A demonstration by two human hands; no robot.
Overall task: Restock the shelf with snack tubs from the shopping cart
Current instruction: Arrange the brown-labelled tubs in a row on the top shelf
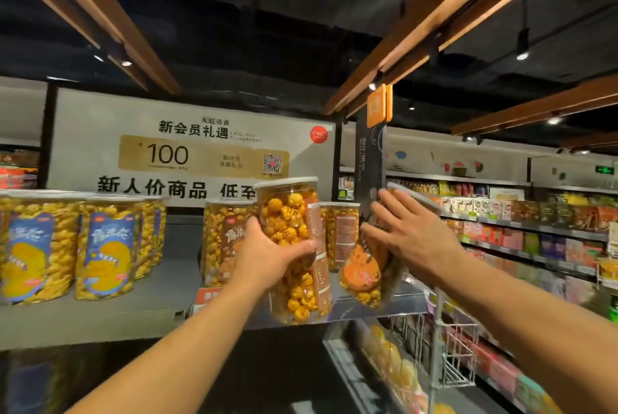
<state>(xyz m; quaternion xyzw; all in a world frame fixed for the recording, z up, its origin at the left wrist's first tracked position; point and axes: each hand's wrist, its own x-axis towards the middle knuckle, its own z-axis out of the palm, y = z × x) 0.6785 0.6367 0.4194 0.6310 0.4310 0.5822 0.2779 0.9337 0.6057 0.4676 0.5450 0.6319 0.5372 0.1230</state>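
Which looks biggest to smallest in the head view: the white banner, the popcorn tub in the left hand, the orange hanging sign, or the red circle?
1. white banner
2. popcorn tub in the left hand, enlarged by nearness to the camera
3. orange hanging sign
4. red circle

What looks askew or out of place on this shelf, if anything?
One orange-labelled tub at the right end of the shelf leans, with its lid toward the right, while the neighbouring tubs stand upright. The right hand lies on it with straight fingers. Nothing looks spilled.
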